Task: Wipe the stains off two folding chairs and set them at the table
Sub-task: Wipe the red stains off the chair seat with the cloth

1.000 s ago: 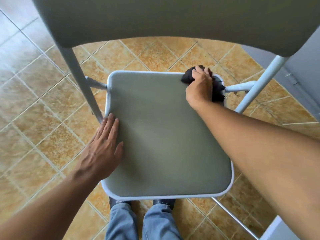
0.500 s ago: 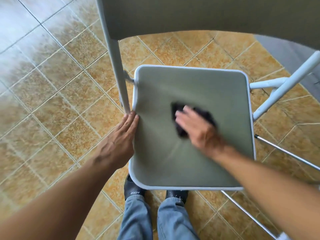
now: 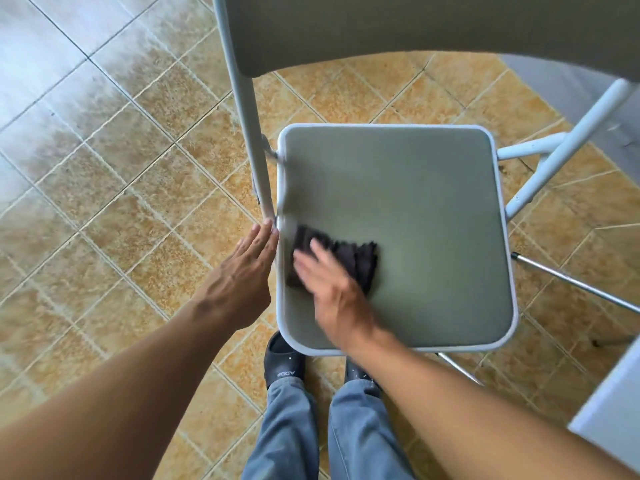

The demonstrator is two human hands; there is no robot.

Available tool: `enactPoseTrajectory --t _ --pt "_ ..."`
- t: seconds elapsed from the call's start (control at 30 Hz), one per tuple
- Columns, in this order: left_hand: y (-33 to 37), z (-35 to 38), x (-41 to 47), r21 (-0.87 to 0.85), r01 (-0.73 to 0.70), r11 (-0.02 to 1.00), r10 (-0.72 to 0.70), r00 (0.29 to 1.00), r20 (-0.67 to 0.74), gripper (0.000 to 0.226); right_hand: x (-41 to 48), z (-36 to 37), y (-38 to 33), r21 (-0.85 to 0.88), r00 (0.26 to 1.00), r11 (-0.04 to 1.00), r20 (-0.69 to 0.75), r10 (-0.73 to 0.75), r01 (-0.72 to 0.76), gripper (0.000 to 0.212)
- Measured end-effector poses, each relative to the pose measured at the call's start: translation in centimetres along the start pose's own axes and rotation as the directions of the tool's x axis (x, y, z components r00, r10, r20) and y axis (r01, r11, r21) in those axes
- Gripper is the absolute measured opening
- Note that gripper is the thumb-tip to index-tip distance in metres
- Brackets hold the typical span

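Note:
A folding chair with a grey-green seat (image 3: 415,209) and a white metal frame stands open in front of me; its backrest (image 3: 415,26) fills the top of the view. A dark cloth (image 3: 353,258) lies flat on the near-left part of the seat. My right hand (image 3: 332,289) presses down on the cloth with spread fingers and looks blurred. My left hand (image 3: 242,278) rests flat against the seat's left edge, fingers straight, by the left frame leg (image 3: 249,133). No stain shows on the seat.
The floor (image 3: 121,168) is tan tile, paler at the far left. My jeans and dark slippers (image 3: 284,365) are under the seat's near edge. Chrome chair braces (image 3: 571,282) run out at right. A white surface's corner (image 3: 616,417) sits at the lower right.
My right hand has swept the cloth from the seat's far right corner across the middle to its near-left part. My left hand has stayed at the seat's left edge. The view has shifted.

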State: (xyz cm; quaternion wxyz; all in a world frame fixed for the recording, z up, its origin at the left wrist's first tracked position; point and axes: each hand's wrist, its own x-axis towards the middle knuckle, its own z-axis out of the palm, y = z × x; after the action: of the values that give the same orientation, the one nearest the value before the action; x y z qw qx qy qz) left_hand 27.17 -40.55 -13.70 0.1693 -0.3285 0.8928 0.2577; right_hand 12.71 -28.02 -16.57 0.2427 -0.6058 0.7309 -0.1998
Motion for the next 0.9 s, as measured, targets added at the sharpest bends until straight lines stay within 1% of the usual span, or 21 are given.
enactPoseTrajectory --t 0.03,0.1,0.17,0.23,0.27,0.37,0.47,0.6,0.73,0.83,0.9 --pt "0.1 -0.1 -0.4 0.001 0.005 1.000 -0.005 1.000 0.012 0.086 -2.7 0.5 -1.0 0.024 0.999 0.999 0.025 -0.035 0.034 0.046" --pt "0.6 -0.5 -1.6 -0.011 0.001 1.000 0.000 1.000 0.021 0.087 -7.6 1.5 -2.6 0.057 0.994 0.995 0.066 -0.085 0.081 0.050" --pt "1.7 -1.2 -2.8 -0.018 -0.022 1.000 0.023 0.999 0.030 0.086 -10.7 2.0 -3.2 0.069 0.992 0.995 0.093 -0.082 0.076 0.053" --pt "3.1 -2.2 -4.1 -0.010 -0.051 0.999 0.051 0.998 0.039 0.083 -12.2 1.4 -3.8 0.100 0.996 0.995 0.085 -0.018 0.009 0.055" --pt "4.0 -3.0 -4.8 0.001 -0.070 0.998 0.070 0.997 0.046 0.081 -12.5 0.5 -4.2 0.110 0.998 0.994 0.057 0.015 -0.022 0.055" --pt "6.6 -5.5 -6.5 0.045 -0.115 0.992 0.112 0.992 0.064 0.080 -12.5 -4.1 -6.0 0.132 0.992 0.985 -0.041 0.122 -0.115 0.049" --pt "10.1 -8.3 -7.9 0.091 -0.183 0.979 0.179 0.982 0.052 0.082 -12.9 -9.6 -7.1 0.149 0.960 0.964 -0.140 0.241 -0.220 0.052" --pt "15.9 -11.9 -9.0 0.112 -0.266 0.958 0.263 0.964 0.040 0.082 -15.0 -16.1 -8.0 0.220 0.874 0.910 -0.272 0.403 -0.352 0.050" --pt "22.2 -14.2 -9.8 0.139 -0.375 0.917 0.374 0.927 0.033 0.085 -18.7 -21.4 -8.4 0.289 0.748 0.850 -0.405 0.526 -0.441 0.042" --pt "27.4 -15.0 -11.0 0.192 -0.446 0.874 0.443 0.894 0.064 0.081 -23.0 -24.9 -8.7 0.335 0.650 0.801 -0.468 0.599 -0.497 0.032" --pt "30.6 -15.1 -12.0 0.217 -0.482 0.849 0.474 0.876 0.091 0.079 -26.0 -26.9 -8.8 0.370 0.594 0.766 -0.485 0.642 -0.525 0.032"
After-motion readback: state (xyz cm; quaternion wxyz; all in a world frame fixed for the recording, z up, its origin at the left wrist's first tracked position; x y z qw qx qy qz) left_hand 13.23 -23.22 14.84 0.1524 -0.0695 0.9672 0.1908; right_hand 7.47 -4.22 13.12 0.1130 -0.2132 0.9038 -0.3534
